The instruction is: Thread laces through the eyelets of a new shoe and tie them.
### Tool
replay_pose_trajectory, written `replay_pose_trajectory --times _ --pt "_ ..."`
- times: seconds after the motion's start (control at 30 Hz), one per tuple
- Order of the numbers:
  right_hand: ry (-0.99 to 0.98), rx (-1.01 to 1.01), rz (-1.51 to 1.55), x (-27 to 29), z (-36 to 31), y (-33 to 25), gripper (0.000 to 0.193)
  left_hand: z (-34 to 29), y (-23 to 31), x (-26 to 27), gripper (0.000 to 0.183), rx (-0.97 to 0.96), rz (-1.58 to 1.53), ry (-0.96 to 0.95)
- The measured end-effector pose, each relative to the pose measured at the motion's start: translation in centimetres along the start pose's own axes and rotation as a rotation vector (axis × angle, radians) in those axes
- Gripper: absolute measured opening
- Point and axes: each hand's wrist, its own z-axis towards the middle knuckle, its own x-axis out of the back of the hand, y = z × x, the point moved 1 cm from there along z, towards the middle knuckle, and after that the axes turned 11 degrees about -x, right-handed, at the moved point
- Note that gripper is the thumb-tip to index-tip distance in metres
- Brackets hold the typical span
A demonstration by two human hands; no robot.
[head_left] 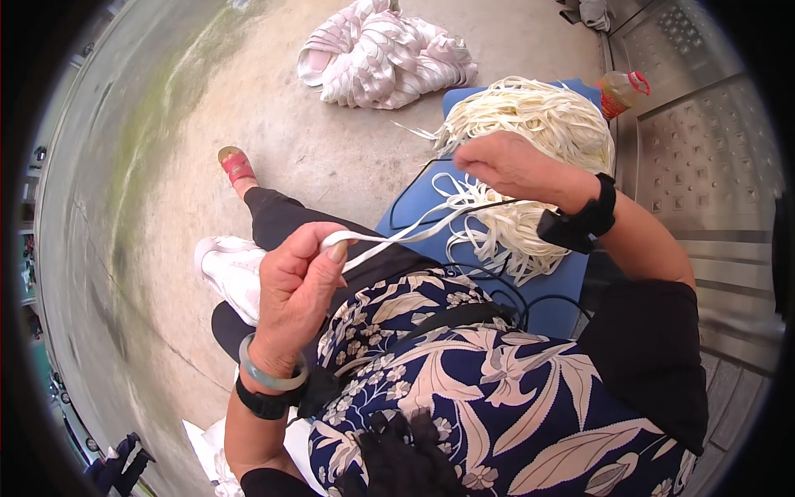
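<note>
My left hand (300, 277) is closed, its thumb and forefinger pinching the end of a flat white lace (385, 240). From there the lace stretches across my lap toward a loose heap of cream-white laces (505, 224) at my right. Above that heap hovers my right hand (517, 170), its fingers bent inward; whatever they hold is hidden. A larger pile of the same laces (538, 116) lies just beyond it. Both heaps rest on a blue surface (422, 195). Beside my left hand is a white and pale pink thing (228, 273), partly covered, its kind unclear.
A big bundle of pinkish-white strips (385, 58) lies on the concrete floor (323, 157) ahead. A bottle with a red handle (625, 89) stands by a metal panelled door (704, 157) at the right. Black cables (513, 294) loop over the blue surface.
</note>
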Motion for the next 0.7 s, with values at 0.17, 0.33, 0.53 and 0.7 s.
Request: replay_pose_trajectory --times 0.17,0.33,0.53,0.7 --pt "-0.133 -0.128 -0.207 -2.6 -3.2 4.0 0.018 -0.1 -0.6 1.1 0.019 0.031 -0.013 0.041" --pt "-0.255 -0.1 -0.354 -5.5 -4.5 4.1 0.04 0.1 -1.1 3.4 0.019 0.072 -0.105 0.187" --pt "-0.255 -0.14 -0.343 -9.8 -4.3 4.7 0.02 -1.6 0.6 10.6 0.011 -0.125 -0.202 0.481" --pt "0.103 -0.02 -0.12 -7.9 0.2 2.1 0.02 -11.1 4.0 26.0 0.017 -0.356 -0.304 0.799"
